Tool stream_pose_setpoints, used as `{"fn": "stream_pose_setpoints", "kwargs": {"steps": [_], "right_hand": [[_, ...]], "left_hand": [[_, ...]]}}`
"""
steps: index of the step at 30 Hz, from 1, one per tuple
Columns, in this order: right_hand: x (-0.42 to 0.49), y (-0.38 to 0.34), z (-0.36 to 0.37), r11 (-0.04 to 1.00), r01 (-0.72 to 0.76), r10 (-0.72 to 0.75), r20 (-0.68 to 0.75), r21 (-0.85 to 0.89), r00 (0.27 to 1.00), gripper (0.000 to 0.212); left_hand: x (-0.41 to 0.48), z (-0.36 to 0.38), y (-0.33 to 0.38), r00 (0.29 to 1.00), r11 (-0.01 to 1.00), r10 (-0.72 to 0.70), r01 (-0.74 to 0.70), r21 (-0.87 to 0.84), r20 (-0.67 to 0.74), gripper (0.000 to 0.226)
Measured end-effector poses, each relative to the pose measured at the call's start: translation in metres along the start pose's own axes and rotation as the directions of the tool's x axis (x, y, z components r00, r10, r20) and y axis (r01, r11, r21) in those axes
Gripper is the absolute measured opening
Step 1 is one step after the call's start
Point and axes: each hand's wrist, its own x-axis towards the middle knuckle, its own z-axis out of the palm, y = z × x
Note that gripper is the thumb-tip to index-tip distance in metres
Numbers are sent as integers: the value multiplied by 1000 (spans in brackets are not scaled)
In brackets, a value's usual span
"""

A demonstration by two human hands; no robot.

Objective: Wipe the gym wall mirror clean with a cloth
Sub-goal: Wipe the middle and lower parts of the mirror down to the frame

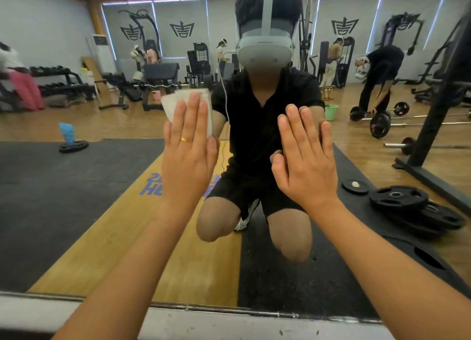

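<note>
1. The cloth (174,102), white and folded, is mostly covered by the left hand (190,148). Only its top and left corner show past the fingertips.
2. Both hands are seen from the back, so the palms are hidden. The forearms are cut off at the bottom of the frame.
3. The left hand lies flat with its fingers straight and close together, pressing the cloth against the mirror (76,191) at mid-height, just left of the mirror's centre. A gold ring (186,139) sits on one finger.
4. The right hand (305,161) is spread flat and holds nothing. Its fingertips meet their own reflection on the mirror, right of the cloth.
5. The mirror's top and sides run out of view. Only its lower edge shows, above a scuffed grey ledge (229,324).
6. The mirror reflects a kneeling person in black clothes between the two hands.
7. Low on the mirror's right side lie reflected black weight plates (397,197), and higher up a barbell (379,124) and a green bucket (331,111).
8. The mirror's left side shows a dumbbell rack (63,82), black matting and a wooden floor.
9. The far figures and machines in the mirror are small and blurred.
</note>
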Motion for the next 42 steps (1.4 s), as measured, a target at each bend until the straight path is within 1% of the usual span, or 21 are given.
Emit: {"fn": "stream_pose_setpoints", "kwargs": {"steps": [2, 4, 5, 8, 11, 13, 15, 16, 18, 20, 23, 25, 27, 29, 33, 37, 42], "right_hand": [[-1, 0, 0, 1000, 3, -3, 0, -5, 1000, 62], [-1, -1, 1, 1000, 5, -5, 1, -2, 1000, 62], [-1, -1, 1, 1000, 5, -5, 2, 2, 1000, 62], [-1, -1, 2, 1000, 4, -4, -1, 2, 1000, 62], [-2, -1, 3, 1000, 5, -5, -8, 15, 1000, 61], [0, 0, 3, 1000, 1, 0, -7, 24, 1000, 61], [1, 0, 2, 1000, 11, -11, -7, 28, 1000, 62], [0, 1, 2, 1000, 14, -14, -5, 26, 1000, 62], [-2, -1, 1, 1000, 10, -10, 4, 28, 1000, 63], [-1, -2, 1, 1000, 9, -9, 3, 30, 1000, 63], [3, -2, 2, 999, 17, -17, -10, 27, 1000, 63], [2, -2, 2, 999, 18, -18, -14, 32, 1000, 63], [0, -2, 1, 999, 18, -17, -15, 44, 1000, 62], [-1, -2, 1, 998, 15, -15, -12, 66, 1000, 62], [-1, -2, -1, 993, 15, -12, -24, 115, 1000, 62], [1, 1, 0, 990, 16, -8, -63, 137, 998, 62], [-2, 0, -2, 983, 19, -9, -56, 184, 998, 62]], "left_hand": [[-26, 6, 10, 995, 996, -87, 88, -22, 48, 59], [-49, 7, 12, 988, 995, -94, 96, -6, 120, 62], [-50, 5, 9, 989, 997, -75, 76, 2, 127, 62], [-12, -4, -1, 998, 999, 12, -15, 46, 65, 59], [38, -16, -11, 998, 996, 54, -55, 72, 13, 58], [44, -16, -13, 1000, 998, 24, -23, 51, -11, 58], [21, -10, -7, 998, 998, -57, 57, 19, -27, 57], [4, -6, -2, 996, 996, -91, 91, 2, -4, 57], [-28, -3, 5, 989, 992, -123, 123, 6, 85, 58], [-33, -8, 0, 984, 993, -120, 117, 36, 131, 60], [10, -20, -12, 992, 996, -80, 76, 43, 100, 61], [37, -28, -16, 993, 995, -94, 93, 17, 76, 60], [44, -29, -15, 991, 993, -121, 121, -7, 49, 60], [31, -22, -8, 989, 989, -145, 146, -28, 39, 60], [-18, -4, 6, 984, 987, -156, 158, -21, 87, 63], [-22, 4, 10, 988, 991, -136, 135, 11, 76, 62], [-25, 2, 18, 980, 982, -186, 185, 23, 64, 62]]}}
